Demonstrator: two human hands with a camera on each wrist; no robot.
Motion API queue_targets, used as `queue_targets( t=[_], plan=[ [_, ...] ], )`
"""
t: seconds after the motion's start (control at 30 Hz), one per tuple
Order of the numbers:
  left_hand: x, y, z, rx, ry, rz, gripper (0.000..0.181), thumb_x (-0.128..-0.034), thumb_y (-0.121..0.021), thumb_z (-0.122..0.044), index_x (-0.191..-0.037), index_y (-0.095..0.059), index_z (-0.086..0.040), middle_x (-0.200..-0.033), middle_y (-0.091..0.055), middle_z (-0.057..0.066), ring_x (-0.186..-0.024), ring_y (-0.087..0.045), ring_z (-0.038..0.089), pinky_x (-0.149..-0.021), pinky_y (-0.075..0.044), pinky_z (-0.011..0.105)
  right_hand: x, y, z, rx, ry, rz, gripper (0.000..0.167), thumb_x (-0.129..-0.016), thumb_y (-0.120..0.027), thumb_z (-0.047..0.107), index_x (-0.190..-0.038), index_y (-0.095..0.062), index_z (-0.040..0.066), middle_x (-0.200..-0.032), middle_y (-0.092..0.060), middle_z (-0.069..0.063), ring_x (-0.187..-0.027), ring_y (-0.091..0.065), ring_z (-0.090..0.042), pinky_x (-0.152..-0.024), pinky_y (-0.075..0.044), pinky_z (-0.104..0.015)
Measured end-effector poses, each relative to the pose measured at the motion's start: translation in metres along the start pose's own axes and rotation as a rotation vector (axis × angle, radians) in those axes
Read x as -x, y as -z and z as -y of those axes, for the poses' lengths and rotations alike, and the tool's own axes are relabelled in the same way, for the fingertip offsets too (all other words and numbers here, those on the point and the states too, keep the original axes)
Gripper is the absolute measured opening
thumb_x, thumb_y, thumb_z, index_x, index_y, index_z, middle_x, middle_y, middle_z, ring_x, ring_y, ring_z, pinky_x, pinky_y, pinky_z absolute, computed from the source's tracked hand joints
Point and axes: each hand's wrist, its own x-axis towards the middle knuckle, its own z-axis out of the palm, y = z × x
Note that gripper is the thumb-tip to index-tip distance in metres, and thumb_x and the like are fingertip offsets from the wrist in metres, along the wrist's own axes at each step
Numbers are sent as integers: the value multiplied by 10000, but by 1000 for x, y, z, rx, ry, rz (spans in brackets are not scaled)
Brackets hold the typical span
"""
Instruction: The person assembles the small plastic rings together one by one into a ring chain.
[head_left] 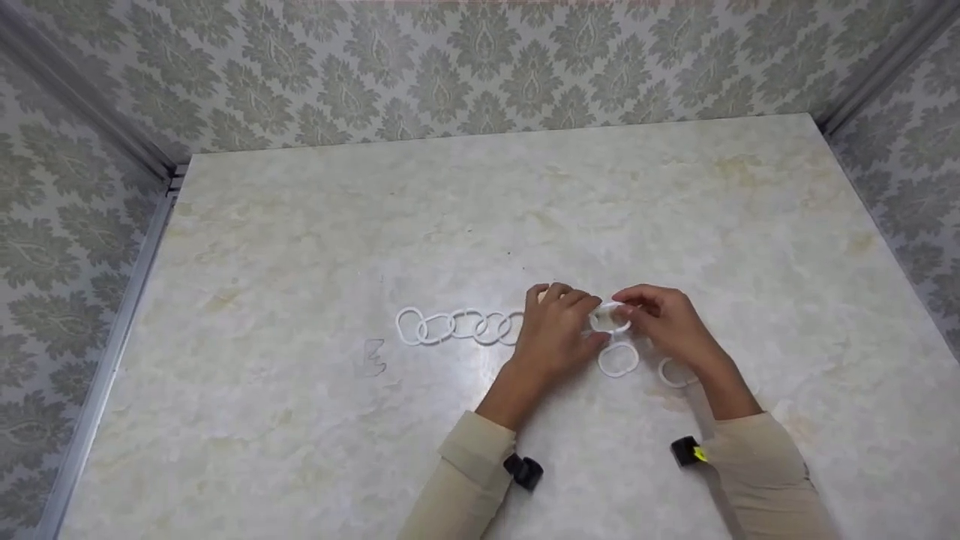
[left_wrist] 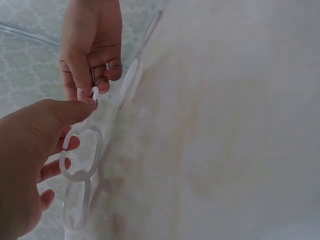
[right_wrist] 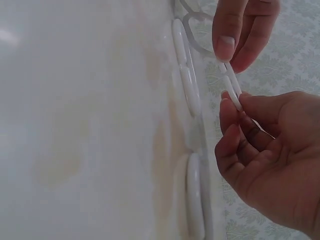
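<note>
Both hands pinch one white plastic chain link [right_wrist: 233, 92], which has a small gap in its side. My left hand [head_left: 556, 330] grips its left end between thumb and fingers. At the other end, thumb and fingertips of my right hand [head_left: 670, 322] hold it. A chain of several joined white links [head_left: 466, 310] stretches leftward on the table from beneath my left hand, partly hidden by it. In the left wrist view, linked rings [left_wrist: 80, 176] hang by the left fingers. Whether the held link is hooked into the chain is hard to tell.
A loose white link [head_left: 618, 375] lies just below the hands. Another loose link [head_left: 661, 373] is partly covered by the right wrist. The pale marbled table [head_left: 300, 420] bears a small dark scribble [head_left: 375, 358] left of the chain. Patterned walls [head_left: 480, 67] stand behind and beside it.
</note>
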Motion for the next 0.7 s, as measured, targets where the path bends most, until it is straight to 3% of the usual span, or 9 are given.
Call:
queue_targets(
  t=[0.2,0.33,0.6,0.7],
  plan=[
    [-4,-4,0,-58,-40,56,423,-873,-737,-501,-1197,-718,-231,-1099,-764,-78,-1087,-645,149,-1093,-396,457,0,0,-3,-15,19,7,223,-992,-609,34,-1174,-687,-70,-1135,-710,-275,-901,-656,32,-776,-505,-115],
    [-4,-7,-1,-86,-29,90,447,-872,-726,-525,-1210,-714,-233,-1102,-766,-76,-1069,-654,145,-1092,-407,447,0,0,-5,-5,22,23,232,-995,-598,30,-1183,-679,-80,-1149,-705,-280,-930,-665,52,-795,-510,-108],
    [-2,-7,0,-17,-10,112,436,-869,-749,-503,-1205,-725,-225,-1094,-774,-77,-1034,-664,140,-1092,-425,433,3,4,-3,21,5,32,305,-1029,-580,116,-1266,-633,-70,-1195,-668,-267,-921,-656,48,-794,-511,-113],
    [-3,-6,1,23,-3,121,436,-868,-753,-490,-1209,-723,-221,-1091,-773,-75,-1030,-666,140,-1093,-423,421,9,11,-1,84,-7,15,324,-1043,-566,177,-1275,-630,-40,-1200,-669,-234,-868,-660,24,-763,-508,-128]
  ],
)
